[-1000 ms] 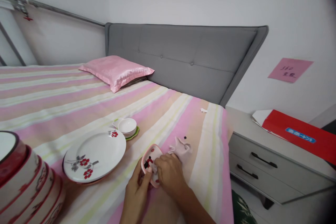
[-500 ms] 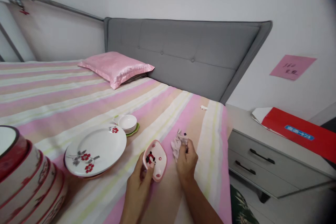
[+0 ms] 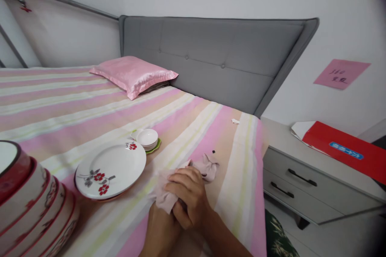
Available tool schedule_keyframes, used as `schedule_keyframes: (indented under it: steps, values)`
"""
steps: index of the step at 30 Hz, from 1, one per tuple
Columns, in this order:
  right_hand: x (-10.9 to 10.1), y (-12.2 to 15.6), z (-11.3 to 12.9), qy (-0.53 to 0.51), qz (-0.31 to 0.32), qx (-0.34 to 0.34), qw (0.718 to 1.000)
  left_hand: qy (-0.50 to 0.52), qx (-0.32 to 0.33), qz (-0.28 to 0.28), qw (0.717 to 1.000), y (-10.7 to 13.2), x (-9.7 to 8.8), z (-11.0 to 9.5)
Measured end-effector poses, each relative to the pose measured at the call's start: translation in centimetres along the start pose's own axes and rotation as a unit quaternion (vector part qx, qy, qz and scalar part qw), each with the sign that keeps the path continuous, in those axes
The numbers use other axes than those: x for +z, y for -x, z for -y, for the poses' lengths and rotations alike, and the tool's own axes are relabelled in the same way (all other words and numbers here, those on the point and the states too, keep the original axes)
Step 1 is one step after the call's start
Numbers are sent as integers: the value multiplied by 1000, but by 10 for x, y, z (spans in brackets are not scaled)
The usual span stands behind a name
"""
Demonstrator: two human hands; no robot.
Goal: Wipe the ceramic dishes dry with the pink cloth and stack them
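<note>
My right hand (image 3: 190,194) presses a crumpled pale pink cloth (image 3: 208,168) over the small pink-rimmed dish, its fingers closed on the cloth. Beneath it, my left hand (image 3: 161,223) holds that dish from the near left side; cloth and right hand cover its fingers and nearly all of the dish. To their left lies a white dinner plate (image 3: 117,168) with red and grey flowers, on top of another plate. Just behind it, small white dishes (image 3: 147,137) are stacked on a green leaf-shaped one.
Several nested red-rimmed bowls (image 3: 33,217) stand at the near left. The striped bedspread (image 3: 120,114) carries a pink pillow (image 3: 134,74) by the grey headboard (image 3: 205,52). A drawer cabinet (image 3: 301,168) with a red bag (image 3: 340,148) stands to the right. A black speck (image 3: 214,151) lies beyond the cloth.
My right hand has moved left with the cloth, from beside the dish to on top of it. The dish, its inside showing before, is now covered. The view has shifted slightly.
</note>
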State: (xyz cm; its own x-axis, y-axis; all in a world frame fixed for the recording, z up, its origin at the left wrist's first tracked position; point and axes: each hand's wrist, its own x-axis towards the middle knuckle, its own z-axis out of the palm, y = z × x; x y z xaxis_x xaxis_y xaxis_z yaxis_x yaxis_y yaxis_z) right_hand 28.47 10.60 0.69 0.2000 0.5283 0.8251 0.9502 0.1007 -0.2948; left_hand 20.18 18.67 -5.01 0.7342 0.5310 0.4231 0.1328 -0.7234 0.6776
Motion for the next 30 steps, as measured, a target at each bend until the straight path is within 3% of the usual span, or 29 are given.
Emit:
schedule_keyframes:
  steps: [3,6,13,25,30]
  values:
    - [-1,1,-3,15,-3,36,999,-36,-9,94,995,-3,-5,-9]
    - [-3,3,-5,41,-22,77,996,-94,-88,174,976,-8,-15,-22]
    - [-6,8,-9,50,-65,158,984,-68,-146,188,969,-10,-19,-36]
    - [-7,13,-27,29,-135,272,952,-31,-90,194,976,-9,-17,-32]
    - [-8,19,-44,-23,-174,366,914,-23,-91,200,975,-10,-20,-38]
